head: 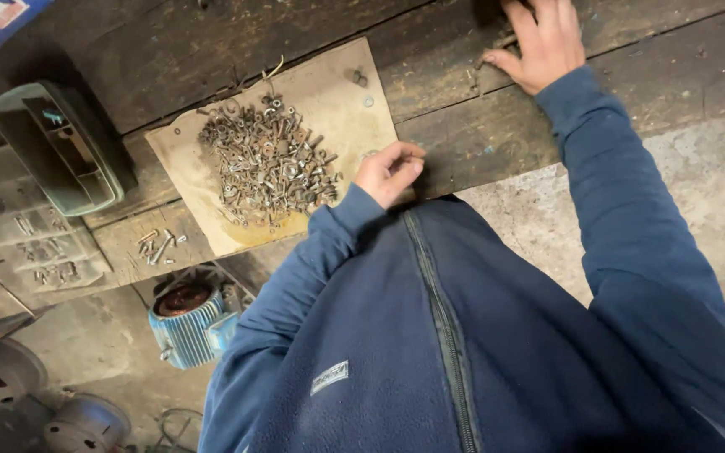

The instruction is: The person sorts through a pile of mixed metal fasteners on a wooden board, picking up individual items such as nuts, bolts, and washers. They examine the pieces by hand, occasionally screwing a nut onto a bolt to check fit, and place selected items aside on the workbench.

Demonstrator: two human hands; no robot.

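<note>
Landmark: a tan board [341,101] lies flat on the dark wooden worktop [480,134], and every place below is told from that board.
Pile: a heap of rusty nuts, bolts and washers [268,164] sits in the middle of the board, spilling toward its near edge.
Left hand: the left hand [389,172] is at the board's near right corner, fingers curled in and pressed together with the thumb; whether something small is pinched in them cannot be told.
Right hand: the right hand [540,46] is well off to the right of the board, further back on the worktop, fingers spread and lying on the planks, thumb out to the side beside a small dark piece in a gap between the boards.
Stray bolts: a few loose bolts [158,245] lie on the worktop just off the board's near left corner.
Washer: one single washer [367,101] rests near the board's far right edge, apart from the pile.
Bin: a green plastic bin [60,147] stands tilted to the left of the board.
Motor: a blue ribbed electric motor [190,325] sits on the floor below the board's near left corner.
Clothing: blue fleece sleeves run to both hands.
</note>
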